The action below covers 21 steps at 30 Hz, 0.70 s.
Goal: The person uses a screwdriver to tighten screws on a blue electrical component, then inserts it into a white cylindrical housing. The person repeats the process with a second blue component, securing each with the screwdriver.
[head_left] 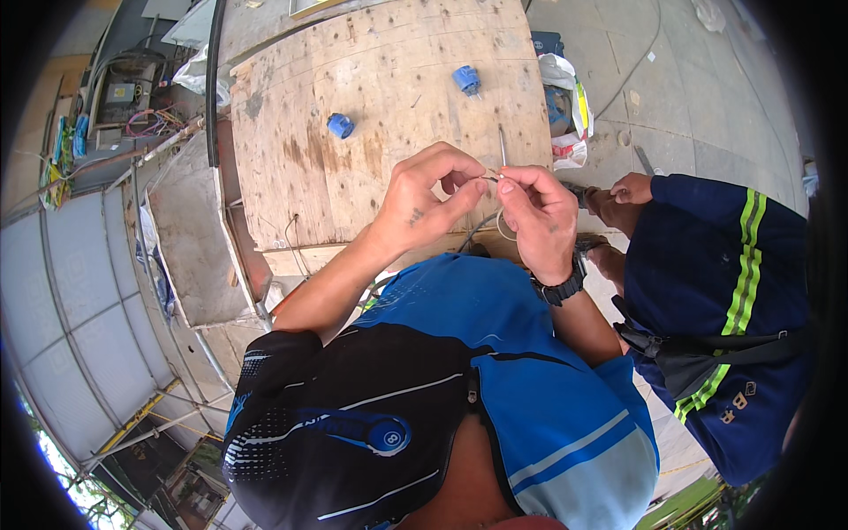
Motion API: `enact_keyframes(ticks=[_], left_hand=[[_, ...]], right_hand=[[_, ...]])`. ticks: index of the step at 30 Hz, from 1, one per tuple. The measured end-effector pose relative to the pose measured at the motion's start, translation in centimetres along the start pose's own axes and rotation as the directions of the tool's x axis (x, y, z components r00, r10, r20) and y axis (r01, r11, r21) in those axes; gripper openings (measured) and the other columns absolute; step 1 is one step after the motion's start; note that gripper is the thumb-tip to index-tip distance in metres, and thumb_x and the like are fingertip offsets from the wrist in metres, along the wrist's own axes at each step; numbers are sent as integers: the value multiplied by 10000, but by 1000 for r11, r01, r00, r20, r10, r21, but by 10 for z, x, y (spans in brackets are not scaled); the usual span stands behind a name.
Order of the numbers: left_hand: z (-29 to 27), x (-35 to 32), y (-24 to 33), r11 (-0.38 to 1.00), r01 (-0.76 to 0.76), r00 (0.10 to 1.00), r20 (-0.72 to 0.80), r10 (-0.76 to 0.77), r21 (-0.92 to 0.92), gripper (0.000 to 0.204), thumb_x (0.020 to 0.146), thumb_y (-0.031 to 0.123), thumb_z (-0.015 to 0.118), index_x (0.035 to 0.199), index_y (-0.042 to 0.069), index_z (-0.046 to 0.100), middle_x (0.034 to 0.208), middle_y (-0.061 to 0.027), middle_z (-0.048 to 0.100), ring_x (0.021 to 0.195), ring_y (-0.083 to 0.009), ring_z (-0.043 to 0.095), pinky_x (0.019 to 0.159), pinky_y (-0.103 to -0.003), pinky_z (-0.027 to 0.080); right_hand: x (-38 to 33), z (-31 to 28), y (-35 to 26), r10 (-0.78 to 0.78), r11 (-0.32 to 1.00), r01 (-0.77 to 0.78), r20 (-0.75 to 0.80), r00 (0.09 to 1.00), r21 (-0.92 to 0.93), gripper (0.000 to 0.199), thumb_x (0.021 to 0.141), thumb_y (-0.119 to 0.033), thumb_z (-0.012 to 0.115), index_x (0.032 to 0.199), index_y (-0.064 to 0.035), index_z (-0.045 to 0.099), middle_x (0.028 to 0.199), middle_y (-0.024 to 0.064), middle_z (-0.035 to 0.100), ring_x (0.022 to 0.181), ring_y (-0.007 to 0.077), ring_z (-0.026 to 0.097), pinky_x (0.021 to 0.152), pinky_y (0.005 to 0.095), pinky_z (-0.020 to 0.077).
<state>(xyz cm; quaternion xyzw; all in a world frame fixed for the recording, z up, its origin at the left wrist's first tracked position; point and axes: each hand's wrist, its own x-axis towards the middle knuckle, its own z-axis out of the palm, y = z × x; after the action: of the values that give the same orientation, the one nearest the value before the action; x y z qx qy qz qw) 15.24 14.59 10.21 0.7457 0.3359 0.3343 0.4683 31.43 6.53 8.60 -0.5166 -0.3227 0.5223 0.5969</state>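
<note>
My left hand (420, 199) and my right hand (541, 221) meet above a wooden board, fingertips close together. Both are pinched on a thin pale wire (500, 226), which loops down beside my right thumb. A slim metal shaft (502, 143) with a bit of red at its near end points away from my right fingertips. Whether those fingers hold it or it lies on the board, I cannot tell. Farther off on the board are two small blue cylindrical pieces, one at the left (340, 125) and one at the right (466, 80).
The worn plywood board (389, 97) fills the space ahead. White bags (565, 106) lie at its right edge. Close on my right stands another person in dark workwear (707, 265) with reflective stripes. Metal poles (215, 358) and coloured cables (155, 122) are at the left.
</note>
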Motion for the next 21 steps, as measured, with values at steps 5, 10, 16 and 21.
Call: enact_keyframes(ticks=[5, 10, 16, 21], left_hand=[[-1, 5, -8, 994, -96, 994, 41, 98, -45, 252, 834, 26, 752, 1076, 4, 685, 953, -80, 664, 793, -141, 612, 702, -275, 494], [-5, 29, -30, 998, -32, 994, 102, 37, -51, 239, 875, 77, 707, 1099, 0, 676, 905, -93, 657, 788, -165, 623, 697, -287, 501], [-10, 98, -137, 667, 673, 724, 101, -682, -320, 325, 966, 276, 623, 1177, 30, 637, 1018, -93, 642, 863, -160, 617, 765, -286, 495], [44, 147, -212, 607, 786, 590, -153, -793, -117, 554, 895, 401, 690, 1281, 24, 562, 1182, -173, 570, 924, -248, 623, 844, -350, 524]], right_hand=[[1, -2, 4, -15, 1000, 16, 9, 1000, -22, 96, 955, -38, 638, 1031, 18, 651, 799, -17, 622, 672, 25, 495, 583, 205, 398], [9, -13, 23, -243, 940, 214, -78, 967, -265, 83, 957, -46, 639, 1033, -11, 643, 832, -4, 617, 703, 39, 505, 600, 214, 409], [10, -36, 31, -188, 960, 121, -265, 946, -251, 124, 969, -80, 636, 1076, -18, 629, 818, -18, 581, 709, 44, 484, 638, 211, 422], [24, -51, 44, -152, 969, 76, -322, 934, -237, 141, 985, -101, 611, 1094, -14, 629, 864, 6, 567, 736, 76, 495, 672, 224, 429]])
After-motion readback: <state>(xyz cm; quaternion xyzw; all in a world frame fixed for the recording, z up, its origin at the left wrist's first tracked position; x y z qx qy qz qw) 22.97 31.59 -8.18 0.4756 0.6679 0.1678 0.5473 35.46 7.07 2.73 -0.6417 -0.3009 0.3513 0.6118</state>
